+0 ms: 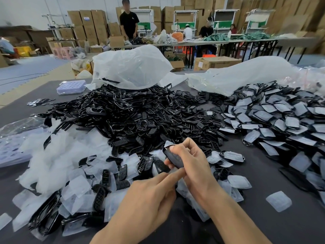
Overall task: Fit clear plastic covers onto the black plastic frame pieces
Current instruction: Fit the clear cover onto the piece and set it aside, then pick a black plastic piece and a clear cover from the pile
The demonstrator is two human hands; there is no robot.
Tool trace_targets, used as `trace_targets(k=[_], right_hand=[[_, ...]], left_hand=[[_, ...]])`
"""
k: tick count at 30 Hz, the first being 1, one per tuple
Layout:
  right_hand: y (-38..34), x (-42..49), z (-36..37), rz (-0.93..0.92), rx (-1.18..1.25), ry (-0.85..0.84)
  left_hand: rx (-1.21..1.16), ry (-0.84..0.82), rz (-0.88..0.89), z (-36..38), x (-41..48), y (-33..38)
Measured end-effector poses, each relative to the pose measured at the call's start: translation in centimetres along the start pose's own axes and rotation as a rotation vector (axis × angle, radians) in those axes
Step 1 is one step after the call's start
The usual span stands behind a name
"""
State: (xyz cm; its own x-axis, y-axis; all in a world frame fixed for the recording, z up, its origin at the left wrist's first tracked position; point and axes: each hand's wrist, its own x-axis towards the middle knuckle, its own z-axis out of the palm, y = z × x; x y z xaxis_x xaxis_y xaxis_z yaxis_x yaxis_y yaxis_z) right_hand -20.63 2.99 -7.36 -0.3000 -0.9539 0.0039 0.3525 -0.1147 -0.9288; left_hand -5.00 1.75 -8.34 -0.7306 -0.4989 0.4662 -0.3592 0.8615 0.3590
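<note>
While the right hand's [191, 161] grip is clamped round the black oval plastic frame piece [173, 156], held just above the dark worktop [274, 226], the left hand [149, 196] lays a straight forefinger on its lower end; its thumb is hidden. The clear plastic cover [168, 143] probably wants even pressing along the rim until seated.

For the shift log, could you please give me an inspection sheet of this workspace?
Surface: dark table, largely covered.
Job's things: black frame pieces heaped centre; clear covers heaped left; covered pieces piled right.
Clutter: plastic bags, lilac tray.
Hands: right hand grips a black frame; left hand touches it with its index finger.
Cables: perhaps one on the floor, far left.
Surroundings: stacked cardboard boxes, people at far tables.
</note>
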Motion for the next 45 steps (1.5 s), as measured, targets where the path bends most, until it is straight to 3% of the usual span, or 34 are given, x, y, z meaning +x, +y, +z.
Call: trace_targets(k=[8,14,21,25,28,33,36,38,41,45], right_hand=[[0.0,-0.3,0.1,0.000,-0.010,-0.107],[0.5,-0.6,0.5,-0.029,-0.160,-0.225],[0.7,-0.7,0.2,-0.067,-0.498,-0.256],[1.0,-0.8,-0.1,-0.064,-0.563,-0.297],[-0.1,0.2,-1.2,-0.154,-0.516,-0.114],[-7.9,5.4,-8.6,-0.430,-0.123,0.521],[-11.0,6.6,-12.7,-0.412,0.044,0.764],[-10.6,6.0,-13.5,-0.359,-0.005,0.804],[-8.0,4.9,-12.1,-0.355,-0.110,0.693],[-3.8,3.5,-7.5,-0.302,-0.349,0.482]], left_hand=[[-0.368,0.397,-0.338,-0.4,0.2,-1.3],[-0.586,0.349,-0.469,-0.5,0.7,-1.3],[-0.481,0.416,-0.551,-0.8,0.4,-3.1],[-0.507,0.400,-0.565,-0.7,0.2,-3.3],[-0.557,0.379,-0.567,-0.5,0.3,-3.0],[-0.603,0.352,-0.542,-0.5,0.5,-1.9],[-0.563,0.307,-0.529,-0.2,0.5,-1.5],[-0.529,0.276,-0.505,-0.2,0.4,-1.3],[-0.381,0.182,-0.351,0.3,0.2,-1.0],[0.094,-0.025,0.001,1.8,-0.2,-0.3]])
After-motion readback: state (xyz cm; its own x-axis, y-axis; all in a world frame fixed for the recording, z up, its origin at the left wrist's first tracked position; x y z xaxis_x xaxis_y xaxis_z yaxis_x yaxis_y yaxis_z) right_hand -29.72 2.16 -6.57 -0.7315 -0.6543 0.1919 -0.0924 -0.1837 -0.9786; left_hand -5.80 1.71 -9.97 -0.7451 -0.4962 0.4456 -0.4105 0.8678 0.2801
